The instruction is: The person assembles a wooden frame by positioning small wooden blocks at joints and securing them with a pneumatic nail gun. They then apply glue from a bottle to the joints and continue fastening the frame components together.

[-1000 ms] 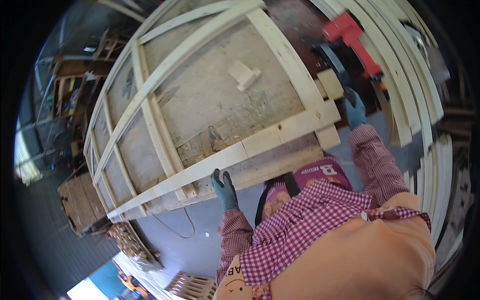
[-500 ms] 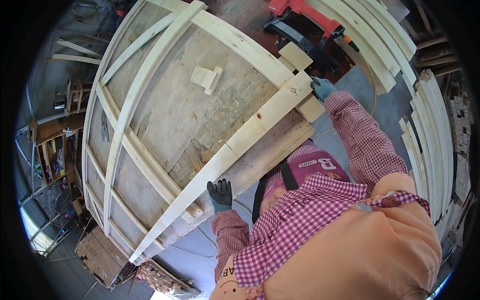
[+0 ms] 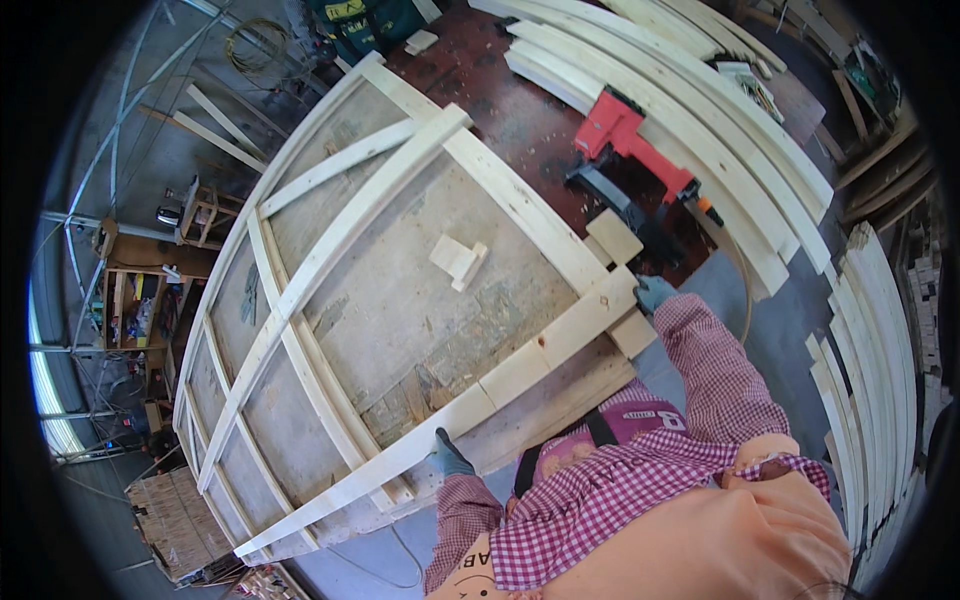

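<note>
A long pale wooden board [image 3: 510,372] lies along the near side of a wooden frame [image 3: 345,240] on a worn plywood tabletop [image 3: 390,330]. My right hand [image 3: 655,292], in a grey-blue glove with dark fingertips, has its fingers curled at the board's right end. Lower down, my left hand [image 3: 452,456], gloved alike, grips the board's near edge, one finger up against it and the others hidden. Small wood blocks [image 3: 613,237] sit at the frame's right corner, and another block [image 3: 631,333] is under the board's end. Joined wood pieces [image 3: 459,262] rest inside the frame.
A red and black nail gun [image 3: 632,145] with a hose lies beyond my right hand. Long curved wooden strips [image 3: 700,130] are stacked at the far right, with more strips [image 3: 880,360] along the right. Dark gloves [image 3: 249,294] lie on the left of the tabletop.
My left hand, spread open beside the board before, now touches its near edge. My right hand stays at the board's end. The view has shifted, so the scene sits lower in it.
</note>
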Tool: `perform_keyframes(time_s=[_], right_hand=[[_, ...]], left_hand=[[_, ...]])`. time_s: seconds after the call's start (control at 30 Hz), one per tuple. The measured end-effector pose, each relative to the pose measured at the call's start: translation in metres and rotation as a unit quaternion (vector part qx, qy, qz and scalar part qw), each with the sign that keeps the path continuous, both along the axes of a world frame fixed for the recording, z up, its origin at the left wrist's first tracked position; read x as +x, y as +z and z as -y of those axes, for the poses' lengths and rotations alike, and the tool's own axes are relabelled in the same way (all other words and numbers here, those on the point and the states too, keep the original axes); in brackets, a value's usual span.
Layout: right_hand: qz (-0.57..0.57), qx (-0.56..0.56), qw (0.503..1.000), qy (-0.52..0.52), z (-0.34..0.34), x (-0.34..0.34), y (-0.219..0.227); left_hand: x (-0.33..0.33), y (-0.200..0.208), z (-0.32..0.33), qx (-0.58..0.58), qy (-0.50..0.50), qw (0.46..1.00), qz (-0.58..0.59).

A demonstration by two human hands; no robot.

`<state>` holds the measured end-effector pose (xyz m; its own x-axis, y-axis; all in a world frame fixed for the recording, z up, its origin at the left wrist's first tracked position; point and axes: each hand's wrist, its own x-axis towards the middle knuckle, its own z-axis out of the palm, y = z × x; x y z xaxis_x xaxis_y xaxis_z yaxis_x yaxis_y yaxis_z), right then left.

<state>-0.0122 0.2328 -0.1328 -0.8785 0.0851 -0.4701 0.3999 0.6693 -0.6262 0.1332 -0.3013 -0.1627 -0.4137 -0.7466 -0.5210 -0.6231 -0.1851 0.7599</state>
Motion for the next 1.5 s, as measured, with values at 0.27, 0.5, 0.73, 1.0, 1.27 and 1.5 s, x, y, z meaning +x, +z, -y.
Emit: perform_keyframes(time_s=[0.27, 0.5, 0.73, 1.0, 1.27, 1.5], right_hand=[[0.067, 0.005, 0.995, 0.071, -0.017, -0.014, 0.008], [0.017, -0.046, 0.999, 0.019, -0.031, 0.004, -0.025], [0.035, -0.065, 0.997, 0.007, -0.04, -0.036, 0.028], [-0.034, -0.3, 0.946, -0.114, -0.024, -0.23, 0.104], [-0.349, 0.109, 0.924, 0.112, 0.056, -0.353, 0.165], [-0.438, 0.557, 0.54, 0.454, 0.034, -0.479, 0.187]], left_hand=[[-0.086, 0.087, -0.162, -0.425, -0.702, 0.571, 0.012], [-0.121, 0.067, -0.18, -0.39, -0.71, 0.586, 0.004], [-0.117, 0.06, -0.164, -0.372, -0.696, 0.61, -0.071], [-0.124, 0.063, -0.162, -0.368, -0.694, 0.612, -0.096], [-0.125, 0.059, -0.16, -0.345, -0.695, 0.625, -0.087], [-0.135, 0.057, -0.16, -0.327, -0.703, 0.626, -0.088]])
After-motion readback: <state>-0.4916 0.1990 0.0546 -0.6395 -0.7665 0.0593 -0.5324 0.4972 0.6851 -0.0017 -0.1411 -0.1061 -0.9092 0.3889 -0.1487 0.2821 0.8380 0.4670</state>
